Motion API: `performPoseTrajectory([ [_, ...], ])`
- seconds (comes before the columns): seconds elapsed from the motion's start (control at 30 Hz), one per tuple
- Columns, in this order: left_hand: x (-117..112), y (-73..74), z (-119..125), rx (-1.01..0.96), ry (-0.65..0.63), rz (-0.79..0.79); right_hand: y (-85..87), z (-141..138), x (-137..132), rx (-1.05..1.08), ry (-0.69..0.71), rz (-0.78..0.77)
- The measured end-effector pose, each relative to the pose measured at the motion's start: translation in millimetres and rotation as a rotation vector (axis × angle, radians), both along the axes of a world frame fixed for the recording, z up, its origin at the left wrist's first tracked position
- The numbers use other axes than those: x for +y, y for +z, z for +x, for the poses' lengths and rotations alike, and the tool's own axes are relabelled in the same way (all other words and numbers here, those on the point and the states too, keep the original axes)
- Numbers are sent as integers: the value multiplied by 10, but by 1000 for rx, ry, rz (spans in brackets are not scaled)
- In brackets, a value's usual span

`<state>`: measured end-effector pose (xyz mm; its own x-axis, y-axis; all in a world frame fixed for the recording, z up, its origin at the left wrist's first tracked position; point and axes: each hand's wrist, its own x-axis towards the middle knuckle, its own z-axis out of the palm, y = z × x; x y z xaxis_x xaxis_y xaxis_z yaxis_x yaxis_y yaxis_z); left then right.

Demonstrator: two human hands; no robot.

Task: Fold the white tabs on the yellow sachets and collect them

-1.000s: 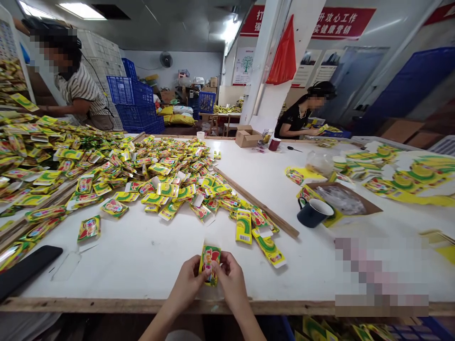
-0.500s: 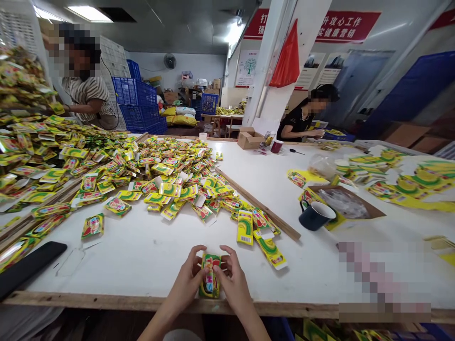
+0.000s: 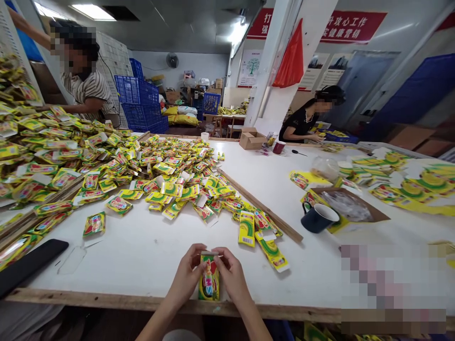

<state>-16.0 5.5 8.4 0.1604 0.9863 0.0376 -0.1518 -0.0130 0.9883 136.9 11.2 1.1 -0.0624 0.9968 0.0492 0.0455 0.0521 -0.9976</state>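
Observation:
A small yellow and green packet (image 3: 208, 281) with a red picture lies flat near the front edge of the white table (image 3: 142, 251), between my two hands. My left hand (image 3: 187, 275) pinches its upper left corner. From the right side my right hand (image 3: 232, 277) grips its top edge with curled fingers. A large heap of the same yellow packets (image 3: 117, 166) spreads over the left and middle of the table, beyond my hands. Two more packets (image 3: 259, 234) lie loose just right of my hands.
A dark mug (image 3: 317, 218) and an open cardboard tray (image 3: 350, 203) stand to the right. A wooden strip (image 3: 261, 206) runs diagonally across the table. A black phone (image 3: 30, 263) lies at the left front. Two other people work at the far left and far right.
The packet went from held upright above the table to lying flat on it by the front edge. My fingers shifted to its top end. The view tilted slightly.

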Motion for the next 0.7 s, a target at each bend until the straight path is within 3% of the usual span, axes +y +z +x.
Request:
performPoseTrajectory([
  [0.3,15,45,30,176,95,-17,174,-4,-97,-101,-25,27],
  [0.53,105,53,78,148,167,-79,193,-51,19,-106,-73,-9],
  [0.7,81,-11,55,59,135,-107,124,2,-15,-80,-43,-14],
])
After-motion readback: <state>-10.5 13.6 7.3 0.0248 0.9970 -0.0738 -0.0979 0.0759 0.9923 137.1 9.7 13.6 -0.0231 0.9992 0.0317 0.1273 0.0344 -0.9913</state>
